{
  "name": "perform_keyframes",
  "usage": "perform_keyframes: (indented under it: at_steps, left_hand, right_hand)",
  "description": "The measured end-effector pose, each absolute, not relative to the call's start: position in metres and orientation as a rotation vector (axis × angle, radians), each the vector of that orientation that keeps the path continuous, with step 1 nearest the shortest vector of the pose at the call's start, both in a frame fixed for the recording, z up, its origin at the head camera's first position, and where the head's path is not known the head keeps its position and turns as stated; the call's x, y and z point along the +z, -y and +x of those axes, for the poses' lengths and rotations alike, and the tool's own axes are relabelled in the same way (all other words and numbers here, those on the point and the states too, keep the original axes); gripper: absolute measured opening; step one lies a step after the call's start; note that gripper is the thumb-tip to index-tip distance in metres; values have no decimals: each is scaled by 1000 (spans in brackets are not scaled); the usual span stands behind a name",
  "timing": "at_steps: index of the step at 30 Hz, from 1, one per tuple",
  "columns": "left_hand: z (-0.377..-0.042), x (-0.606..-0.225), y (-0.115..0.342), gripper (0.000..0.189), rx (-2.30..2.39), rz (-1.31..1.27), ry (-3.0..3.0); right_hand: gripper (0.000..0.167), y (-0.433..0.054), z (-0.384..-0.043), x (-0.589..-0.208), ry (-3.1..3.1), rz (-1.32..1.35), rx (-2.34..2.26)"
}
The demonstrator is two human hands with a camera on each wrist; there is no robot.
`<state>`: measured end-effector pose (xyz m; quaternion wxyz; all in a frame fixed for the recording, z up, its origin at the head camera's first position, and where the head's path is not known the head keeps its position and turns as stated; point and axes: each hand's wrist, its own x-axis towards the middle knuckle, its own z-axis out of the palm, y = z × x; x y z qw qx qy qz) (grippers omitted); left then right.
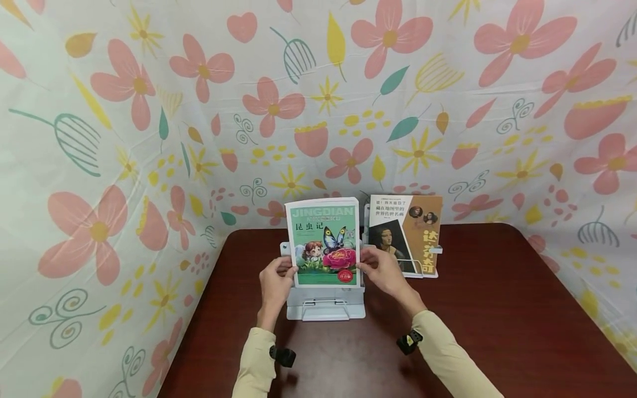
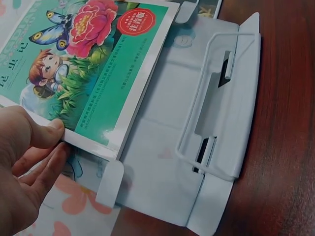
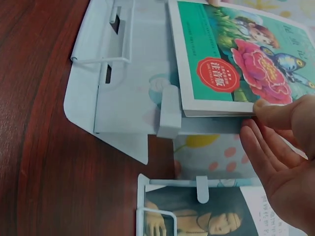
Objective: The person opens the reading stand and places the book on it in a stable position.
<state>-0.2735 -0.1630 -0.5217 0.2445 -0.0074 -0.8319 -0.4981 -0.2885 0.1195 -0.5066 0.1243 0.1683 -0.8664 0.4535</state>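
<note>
A green-covered children's book (image 1: pixel 325 243) with a butterfly and a pink flower is held upright between both hands. My left hand (image 1: pixel 276 282) pinches its left edge, thumb on the cover and fingers behind. On the opposite edge my right hand (image 1: pixel 383 271) pinches it the same way, as the right wrist view shows. The book overlaps a white metal book stand (image 1: pixel 325 301), its lower edge above the stand's wire page holder (image 2: pixel 194 103). Side clips (image 3: pixel 170 110) of the stand show near the book's bottom corners.
Behind and to the right, a second stand carries an orange and white book (image 1: pixel 403 235) with a portrait on its cover. Both stands are on a dark red-brown table (image 1: pixel 487 309). Floral-patterned cloth (image 1: pixel 318 110) hangs behind and along the sides.
</note>
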Motion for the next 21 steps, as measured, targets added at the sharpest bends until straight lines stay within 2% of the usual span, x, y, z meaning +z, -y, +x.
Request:
perform_keyframes:
  at_steps: [21]
  left_hand:
    - [-260, -554, 178, 16, -1290, 3, 2331]
  right_hand:
    - [18, -104, -272, -542, 2513, 503, 1191]
